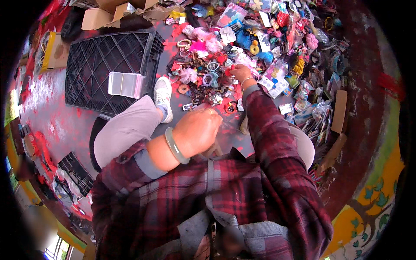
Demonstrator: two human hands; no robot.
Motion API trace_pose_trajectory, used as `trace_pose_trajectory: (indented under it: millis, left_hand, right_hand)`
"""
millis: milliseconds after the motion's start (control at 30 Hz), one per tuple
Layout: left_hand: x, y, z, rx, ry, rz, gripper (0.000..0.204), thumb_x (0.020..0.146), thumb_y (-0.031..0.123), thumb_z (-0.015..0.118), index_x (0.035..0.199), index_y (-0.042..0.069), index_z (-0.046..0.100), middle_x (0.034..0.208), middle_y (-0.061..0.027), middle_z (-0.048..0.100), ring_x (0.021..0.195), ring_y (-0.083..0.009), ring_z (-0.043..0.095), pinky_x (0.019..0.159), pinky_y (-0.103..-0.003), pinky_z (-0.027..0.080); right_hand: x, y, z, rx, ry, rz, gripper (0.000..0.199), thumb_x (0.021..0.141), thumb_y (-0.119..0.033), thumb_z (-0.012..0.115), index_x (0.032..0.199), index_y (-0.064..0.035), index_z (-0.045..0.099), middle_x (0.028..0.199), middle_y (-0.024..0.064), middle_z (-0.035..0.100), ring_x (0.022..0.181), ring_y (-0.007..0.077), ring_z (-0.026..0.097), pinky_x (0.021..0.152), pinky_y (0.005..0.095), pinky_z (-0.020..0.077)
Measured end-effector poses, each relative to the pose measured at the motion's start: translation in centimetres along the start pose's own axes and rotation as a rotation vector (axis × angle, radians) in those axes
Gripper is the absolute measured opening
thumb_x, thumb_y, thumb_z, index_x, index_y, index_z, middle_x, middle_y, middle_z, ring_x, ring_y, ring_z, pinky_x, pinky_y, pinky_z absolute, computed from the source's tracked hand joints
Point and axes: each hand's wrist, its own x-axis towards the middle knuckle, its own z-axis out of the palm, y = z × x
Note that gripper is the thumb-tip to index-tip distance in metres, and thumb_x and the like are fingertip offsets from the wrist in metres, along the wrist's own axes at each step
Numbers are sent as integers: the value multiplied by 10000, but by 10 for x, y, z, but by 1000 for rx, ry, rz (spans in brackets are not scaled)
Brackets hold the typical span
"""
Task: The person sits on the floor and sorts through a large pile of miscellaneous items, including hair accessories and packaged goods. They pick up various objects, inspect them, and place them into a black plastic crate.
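Observation:
My left hand [197,130] is close to my chest, fingers curled around a clear plastic bag [225,130]; a pale green bangle [175,146] sits on that wrist. My right hand [239,73] reaches out over a heap of hair ties and small accessories [203,73] on the floor, pinching a small red piece [228,71] at the heap's right side. A thin bracelet is on the right wrist. Both arms wear a red plaid shirt.
A black plastic crate [104,65] lies to the left with a stack of clear bags [125,84] on it. Cardboard boxes [104,15] sit at the back. Packaged trinkets [303,86] spread to the right. My leg in grey trousers and a white shoe [163,96] stretches forward.

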Motion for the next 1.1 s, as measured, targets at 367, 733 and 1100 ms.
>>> trace_pose_trajectory:
  millis: [367,733,1100]
  left_hand:
    - [11,-8,-7,9,195,21,165,770,167,517,779,38,619,730,-158,589,719,-350,562,634,-425,449]
    - [47,0,-51,-201,370,-31,204,736,242,574,760,64,671,691,-159,612,619,-302,598,576,-371,463]
    - [60,-9,-65,-586,155,-138,168,739,104,619,868,6,660,730,-58,644,649,-112,599,568,-250,470]
  right_hand:
    - [-139,-167,-145,1159,-492,-494,357,799,-79,476,1151,-23,463,1074,123,572,895,189,603,659,245,531]
    - [-254,-186,-167,1516,-176,-697,319,826,-102,556,1119,-10,470,1040,98,568,928,195,569,785,299,492]
    - [-280,-205,-192,1137,-34,-716,258,837,-34,477,1086,17,519,1036,101,570,853,202,604,760,311,504]
